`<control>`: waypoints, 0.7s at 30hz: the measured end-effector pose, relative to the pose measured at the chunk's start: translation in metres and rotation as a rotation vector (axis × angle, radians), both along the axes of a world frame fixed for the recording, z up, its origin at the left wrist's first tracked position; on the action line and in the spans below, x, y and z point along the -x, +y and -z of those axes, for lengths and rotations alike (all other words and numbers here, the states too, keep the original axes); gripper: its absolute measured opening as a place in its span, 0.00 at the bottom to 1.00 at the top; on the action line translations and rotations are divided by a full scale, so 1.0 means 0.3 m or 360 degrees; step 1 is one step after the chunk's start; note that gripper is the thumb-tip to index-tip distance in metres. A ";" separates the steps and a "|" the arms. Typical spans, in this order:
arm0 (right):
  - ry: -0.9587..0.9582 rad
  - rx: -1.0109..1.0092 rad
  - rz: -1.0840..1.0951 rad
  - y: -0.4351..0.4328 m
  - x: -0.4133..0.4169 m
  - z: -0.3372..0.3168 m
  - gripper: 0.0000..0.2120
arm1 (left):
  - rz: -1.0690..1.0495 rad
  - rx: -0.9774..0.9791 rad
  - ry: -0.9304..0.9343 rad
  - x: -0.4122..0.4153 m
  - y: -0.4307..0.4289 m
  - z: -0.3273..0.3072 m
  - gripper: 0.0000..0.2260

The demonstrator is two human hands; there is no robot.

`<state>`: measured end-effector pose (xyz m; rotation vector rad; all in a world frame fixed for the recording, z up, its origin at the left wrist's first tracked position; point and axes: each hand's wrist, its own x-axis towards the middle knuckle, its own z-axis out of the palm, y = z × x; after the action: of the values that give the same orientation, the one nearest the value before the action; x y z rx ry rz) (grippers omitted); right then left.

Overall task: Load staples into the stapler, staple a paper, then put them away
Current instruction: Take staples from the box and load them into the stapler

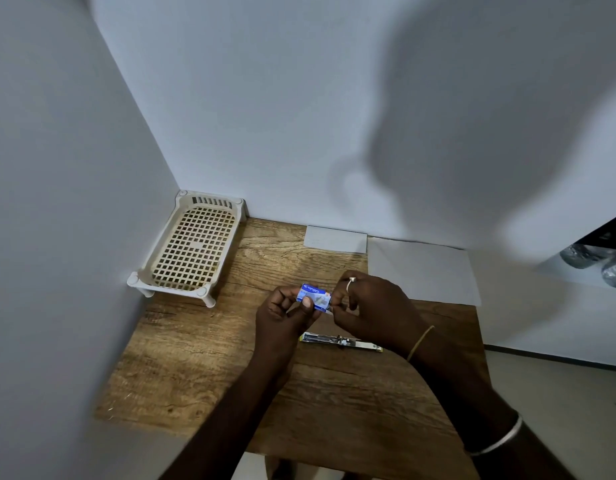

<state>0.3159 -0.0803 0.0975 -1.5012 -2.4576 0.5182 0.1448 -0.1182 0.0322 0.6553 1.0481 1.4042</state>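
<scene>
A small blue staple box point(315, 297) is held above the wooden table point(202, 355). My left hand point(282, 311) grips its left end, thumb on the front face. My right hand point(372, 308) pinches the box's right end with its fingertips. Just below the hands, the stapler point(329, 340) lies swung open flat on the table, its metal channel facing up; my right wrist hides its right part. A large white sheet of paper point(422, 271) lies at the back right, and a smaller sheet point(335, 239) lies by the wall.
A beige perforated plastic tray point(192, 247) on short legs stands in the back left corner against the white walls. The table's right edge runs close behind my right forearm. Dark objects point(604, 258) sit on a ledge at the far right.
</scene>
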 end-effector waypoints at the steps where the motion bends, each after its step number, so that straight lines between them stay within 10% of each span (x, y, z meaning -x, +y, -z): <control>1: -0.0011 0.0006 -0.0001 0.002 0.003 0.003 0.03 | 0.0002 0.0000 0.0007 0.001 -0.001 0.003 0.10; 21: -0.0283 0.0219 -0.0010 0.012 0.018 -0.039 0.06 | 0.0033 0.0014 0.0053 0.016 0.005 0.060 0.13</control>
<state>0.3105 -0.0767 0.1092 -1.6593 -2.6084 0.5896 0.1399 -0.1168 0.0143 0.6832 1.0706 1.3741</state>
